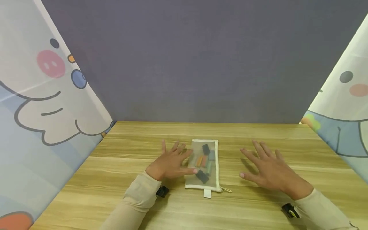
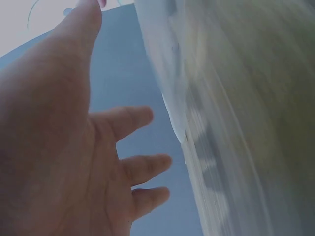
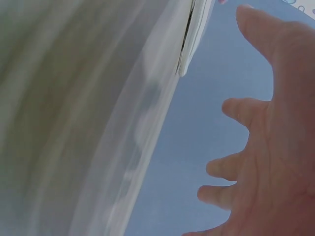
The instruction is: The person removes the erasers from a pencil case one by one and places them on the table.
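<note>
A mesh zip pouch with a white border lies flat on the wooden table, several small coloured blocks showing through it. My left hand is spread at the pouch's left side, its thumb and index finger over that edge; whether they touch it I cannot tell. To the right of the pouch, apart from it, my right hand is spread with nothing in it. Both wrist views show straight, parted fingers: the left hand and the right hand, each beside the table's surface.
The wooden table ends at a dark grey upright panel. Cartoon-printed sheets stand at the left and right. A white tag and a zip pull stick out at the pouch's near end.
</note>
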Motion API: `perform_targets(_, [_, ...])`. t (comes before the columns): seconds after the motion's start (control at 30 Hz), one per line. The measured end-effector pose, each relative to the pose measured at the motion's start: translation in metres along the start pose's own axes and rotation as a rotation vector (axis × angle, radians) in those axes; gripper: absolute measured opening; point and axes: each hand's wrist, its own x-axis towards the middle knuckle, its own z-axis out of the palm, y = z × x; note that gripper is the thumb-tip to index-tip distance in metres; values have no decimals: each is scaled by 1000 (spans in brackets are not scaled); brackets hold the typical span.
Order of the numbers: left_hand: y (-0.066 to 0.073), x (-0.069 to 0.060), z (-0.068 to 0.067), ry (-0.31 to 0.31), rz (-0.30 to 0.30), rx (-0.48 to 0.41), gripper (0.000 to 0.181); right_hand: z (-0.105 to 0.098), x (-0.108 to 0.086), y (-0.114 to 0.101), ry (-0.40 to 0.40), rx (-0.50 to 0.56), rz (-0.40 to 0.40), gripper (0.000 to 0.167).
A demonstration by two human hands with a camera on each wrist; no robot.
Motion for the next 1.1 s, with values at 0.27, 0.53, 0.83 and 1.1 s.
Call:
perform_targets(0.27, [12, 4, 1, 26, 76, -38, 66, 7, 1, -11, -15, 1, -53, 68])
perform_targets(0.53, [22, 6, 6, -3, 146, -49, 58, 10, 9, -24, -14, 97, -146, 57])
perform_targets(0.83, [31, 5, 7, -6, 164, -5, 66, 9, 28, -47, -158, 102, -141, 67])
perform_targets(1.1, [36, 6, 7, 7, 181, 60, 73, 7, 41, -55, -136, 91, -227, 39])
